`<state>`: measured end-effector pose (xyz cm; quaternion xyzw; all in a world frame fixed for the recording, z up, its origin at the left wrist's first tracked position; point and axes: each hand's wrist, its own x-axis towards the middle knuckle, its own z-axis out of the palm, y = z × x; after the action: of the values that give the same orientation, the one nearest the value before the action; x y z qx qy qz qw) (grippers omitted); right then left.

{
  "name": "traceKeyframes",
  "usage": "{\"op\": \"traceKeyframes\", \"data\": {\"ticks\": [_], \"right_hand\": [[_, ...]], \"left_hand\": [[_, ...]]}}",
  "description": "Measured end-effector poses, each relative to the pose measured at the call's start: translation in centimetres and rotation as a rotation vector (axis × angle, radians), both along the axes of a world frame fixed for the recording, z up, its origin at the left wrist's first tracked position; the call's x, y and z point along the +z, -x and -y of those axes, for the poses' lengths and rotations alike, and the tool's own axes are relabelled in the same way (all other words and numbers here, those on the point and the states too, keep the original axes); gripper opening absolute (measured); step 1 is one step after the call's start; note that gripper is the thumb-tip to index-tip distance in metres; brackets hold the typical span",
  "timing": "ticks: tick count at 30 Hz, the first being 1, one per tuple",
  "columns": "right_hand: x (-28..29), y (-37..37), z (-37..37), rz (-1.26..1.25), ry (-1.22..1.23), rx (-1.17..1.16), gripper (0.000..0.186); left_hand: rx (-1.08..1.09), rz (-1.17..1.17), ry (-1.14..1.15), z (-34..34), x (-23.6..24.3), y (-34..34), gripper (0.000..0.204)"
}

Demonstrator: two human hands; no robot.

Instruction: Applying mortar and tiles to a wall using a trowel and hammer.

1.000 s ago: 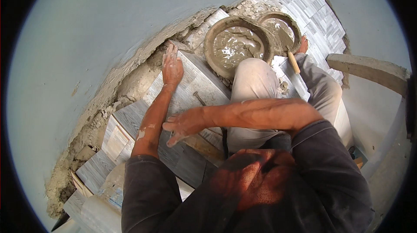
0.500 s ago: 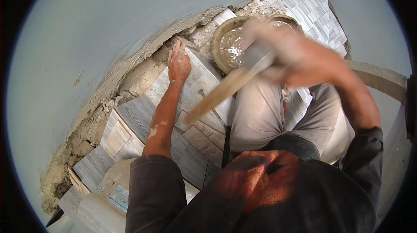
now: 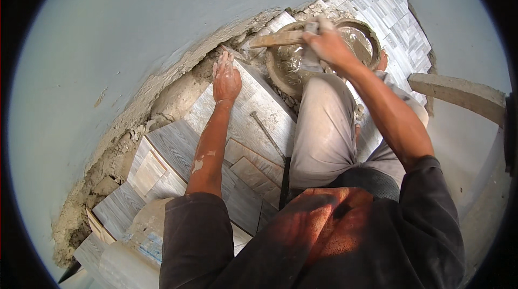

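Observation:
My left hand point(image 3: 226, 80) lies flat, fingers stretched, on the far end of a grey wood-look tile point(image 3: 243, 100) topping a step beside the wall. Its skin is dusted with pale mortar. My right hand point(image 3: 325, 43) is closed round a hammer point(image 3: 280, 39), close to its grey head; the wooden handle points left. The hammer is above a round, mortar-smeared basin point(image 3: 273, 76) with wet, shiny contents. Part of the basin is hidden by the hand and my knee. A thin metal rod with a flat head point(image 3: 267, 132) rests on the tiled step.
The wall point(image 3: 108, 62) has a broken, rough lower edge with rubble along it. Cut tile pieces point(image 3: 256, 173) lie near my left leg. Lower tiled steps point(image 3: 116, 208) and a pale container point(image 3: 129, 259) are at lower left. A concrete bar point(image 3: 458, 94) juts in at right.
My right hand has swung up and left from its blurred position, and the hammer handle now points left above the basin instead of down over the step. My left hand stays on the tile.

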<state>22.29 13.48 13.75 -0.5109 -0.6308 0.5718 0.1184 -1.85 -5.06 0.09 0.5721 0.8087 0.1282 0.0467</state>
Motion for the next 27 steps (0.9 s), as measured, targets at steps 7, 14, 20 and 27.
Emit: {"op": "traceKeyframes", "data": {"ticks": [7,14,20,27], "right_hand": [[-6.1,5.6,1.7,0.304,-0.224,0.182,0.041],[-8.9,7.8,2.9,0.394,-0.374,0.287,0.042],[-8.1,7.9,3.3,0.406,-0.297,0.302,0.041],[-5.8,7.5,3.1,0.426,-0.305,0.383,0.038]], "left_hand": [[0.011,0.022,-0.003,0.0,0.3,-0.2,0.047],[0.017,0.047,-0.016,0.0,0.3,-0.2,0.047],[0.01,0.037,-0.031,0.0,0.2,-0.1,0.046],[-0.007,0.039,-0.084,-0.1,0.3,-0.2,0.045]]}}
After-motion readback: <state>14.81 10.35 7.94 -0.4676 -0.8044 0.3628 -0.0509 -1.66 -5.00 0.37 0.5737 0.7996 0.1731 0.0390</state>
